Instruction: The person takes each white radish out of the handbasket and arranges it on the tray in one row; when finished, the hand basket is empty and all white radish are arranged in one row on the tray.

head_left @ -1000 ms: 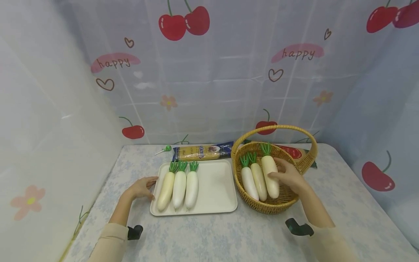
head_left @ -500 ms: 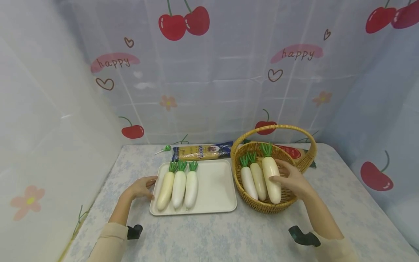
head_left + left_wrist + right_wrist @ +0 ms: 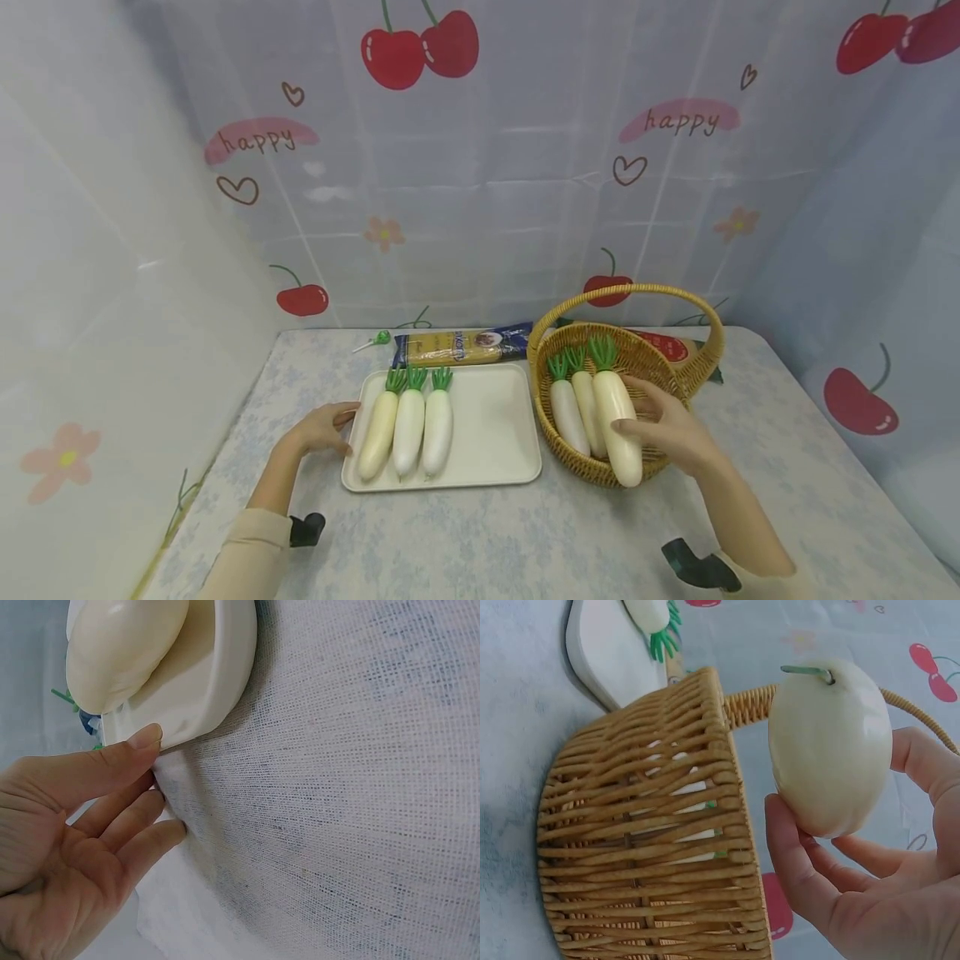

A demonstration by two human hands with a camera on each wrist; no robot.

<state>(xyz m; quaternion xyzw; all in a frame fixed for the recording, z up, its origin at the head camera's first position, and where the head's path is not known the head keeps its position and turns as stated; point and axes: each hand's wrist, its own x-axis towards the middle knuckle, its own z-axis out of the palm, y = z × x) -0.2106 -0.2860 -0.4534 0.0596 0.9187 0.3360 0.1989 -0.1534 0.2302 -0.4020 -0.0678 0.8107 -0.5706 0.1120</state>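
My right hand (image 3: 671, 432) grips a white radish (image 3: 617, 417) with a green leafy top, thumb and fingers around its sides. The radish is tilted in the wicker basket (image 3: 588, 473), its lower end sticking out above the near rim. Close up in the right wrist view, the radish's rounded tip (image 3: 832, 750) stands clear of the basket rim. Two other radishes lie in the basket's left part. My left hand (image 3: 321, 429) touches the left edge of a white tray (image 3: 495, 425); its thumb (image 3: 135, 746) rests at the rim, fingers loosely bent. Three radishes lie side by side on the tray.
Behind the tray lies a pack of pasta (image 3: 457, 346), with a green lollipop (image 3: 382, 337) to its left. A red-labelled package (image 3: 671, 346) sits partly hidden behind the basket. The basket's tall handle (image 3: 630, 289) arches over its opening. Patterned curtains surround the table.
My right hand has drawn the held radish nearer and lifted its lower end over the basket's front rim. My left hand has stayed at the tray.
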